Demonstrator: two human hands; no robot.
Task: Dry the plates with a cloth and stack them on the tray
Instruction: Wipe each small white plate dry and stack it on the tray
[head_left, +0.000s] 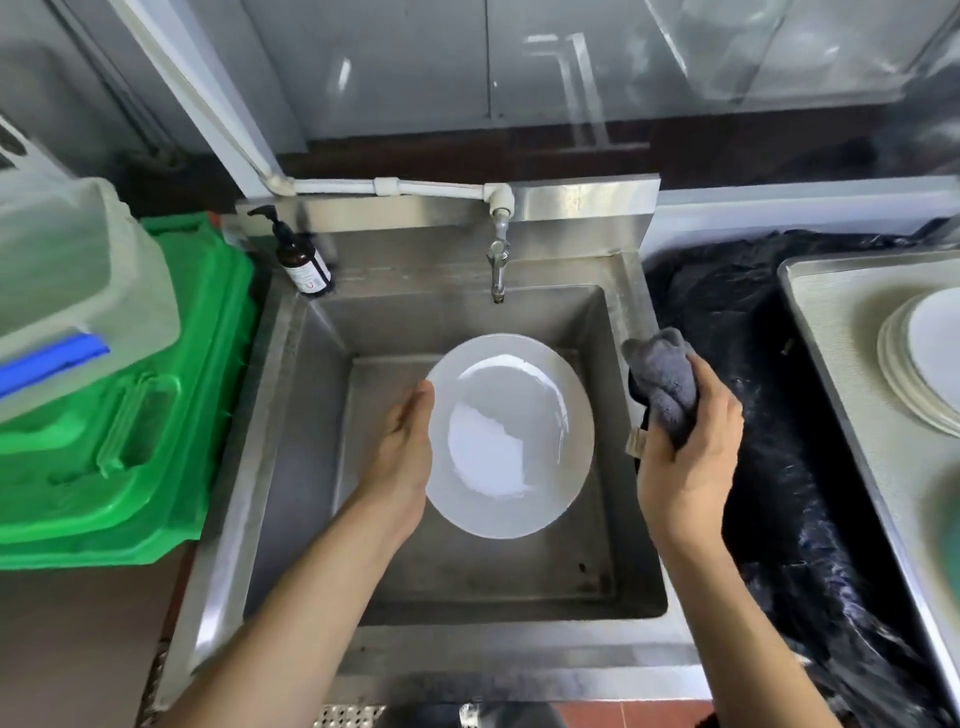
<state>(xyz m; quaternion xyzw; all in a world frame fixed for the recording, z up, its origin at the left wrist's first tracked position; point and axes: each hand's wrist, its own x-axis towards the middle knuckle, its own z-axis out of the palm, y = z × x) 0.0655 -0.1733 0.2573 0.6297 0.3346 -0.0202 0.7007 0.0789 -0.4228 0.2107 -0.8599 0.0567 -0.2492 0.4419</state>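
My left hand (405, 447) holds the plate (511, 436) by its left rim, fingers under it and thumb along the edge, over the sink (291, 415) so drips likely fall in there. My right hand (685, 447) grips the bunched grey cloth (662, 379) just right of the plate, not touching it, probably ready to wipe. Further right, a stack of plates (924, 358) sits on the tray (831, 322), near enough for stacking.

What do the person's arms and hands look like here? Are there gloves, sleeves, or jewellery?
Both arms are bare up to the frame edge: no sleeves show. The left hand and right hand wear no gloves. No ring, watch or bracelet is visible.
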